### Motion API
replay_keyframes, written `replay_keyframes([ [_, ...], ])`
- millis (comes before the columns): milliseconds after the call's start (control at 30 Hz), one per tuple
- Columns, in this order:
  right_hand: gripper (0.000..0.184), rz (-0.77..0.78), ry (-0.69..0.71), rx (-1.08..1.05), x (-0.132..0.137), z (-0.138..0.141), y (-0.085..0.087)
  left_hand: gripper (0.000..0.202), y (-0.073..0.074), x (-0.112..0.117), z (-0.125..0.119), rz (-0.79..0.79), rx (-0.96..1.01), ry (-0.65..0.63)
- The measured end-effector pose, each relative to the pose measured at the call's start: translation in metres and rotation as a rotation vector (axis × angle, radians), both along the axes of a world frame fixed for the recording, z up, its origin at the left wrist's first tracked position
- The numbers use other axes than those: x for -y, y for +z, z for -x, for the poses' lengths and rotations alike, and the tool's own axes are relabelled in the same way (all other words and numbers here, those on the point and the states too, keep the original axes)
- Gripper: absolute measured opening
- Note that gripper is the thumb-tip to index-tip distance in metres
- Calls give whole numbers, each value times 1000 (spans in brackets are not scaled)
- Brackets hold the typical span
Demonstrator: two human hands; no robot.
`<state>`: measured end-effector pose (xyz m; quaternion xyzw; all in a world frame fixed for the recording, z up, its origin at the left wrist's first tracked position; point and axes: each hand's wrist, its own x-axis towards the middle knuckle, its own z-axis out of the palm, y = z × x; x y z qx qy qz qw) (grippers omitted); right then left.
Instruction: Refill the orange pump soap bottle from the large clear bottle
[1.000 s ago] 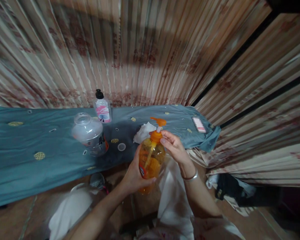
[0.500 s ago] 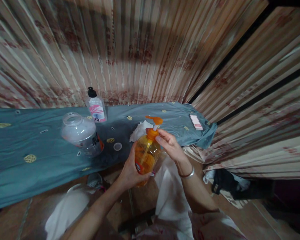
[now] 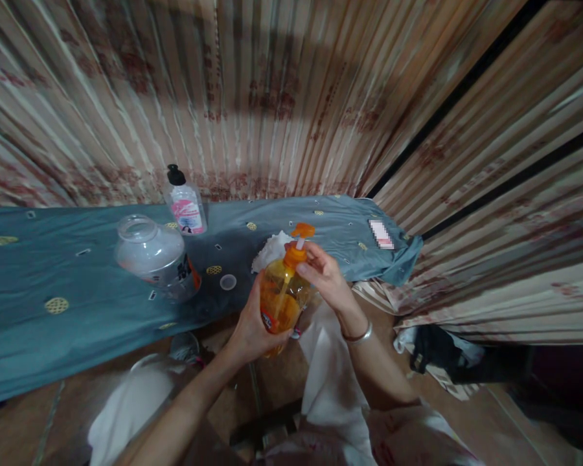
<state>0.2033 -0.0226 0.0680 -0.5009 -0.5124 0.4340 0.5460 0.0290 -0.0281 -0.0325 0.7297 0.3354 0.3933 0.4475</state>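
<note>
A clear orange pump bottle (image 3: 280, 304), part-filled with orange liquid, is tilted a little in front of me. My left hand (image 3: 258, 329) is wrapped round its lower body. At the neck, the thumb and fingers of my right hand (image 3: 324, 273) pinch the orange pump cap (image 3: 295, 256). The orange pump head (image 3: 302, 230) stands raised on a white stem above the cap. Just behind the bottle lies a crumpled white cloth or tissue (image 3: 271, 251), partly hidden by it.
A long surface under a teal cloth (image 3: 92, 272) runs across, with a large clear wide-mouthed jar (image 3: 150, 249), a clear black-capped bottle (image 3: 187, 206), a small round clear lid (image 3: 228, 282) and a blurred-out pinkish card (image 3: 381, 234). Patterned curtains (image 3: 252, 129) hang behind.
The pump head has turned, so its spout no longer points left. My right fingers have shifted slightly round the cap. My left hand keeps its hold on the bottle.
</note>
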Motion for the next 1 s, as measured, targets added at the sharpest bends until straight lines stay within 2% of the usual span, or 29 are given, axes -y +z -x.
replay_keyframes([
  [133,51,-54,-165,37,-6,3,-7,121,-3,0,-1,20,5,2],
  [367,44,11,3,3,-6,1,0,122,-3,-2,-2,23,21,21],
  [600,45,-48,-143,66,-18,8,-9,123,-5,-4,-2,42,18,61],
  [767,44,42,26,-61,-22,11,-3,125,-2,-6,1,129,27,63],
  [833,47,39,54,-73,-25,12,-2,126,-1,-7,1,145,32,74],
  [1000,52,-20,-100,-25,-31,14,-7,124,0,-8,2,143,32,93],
])
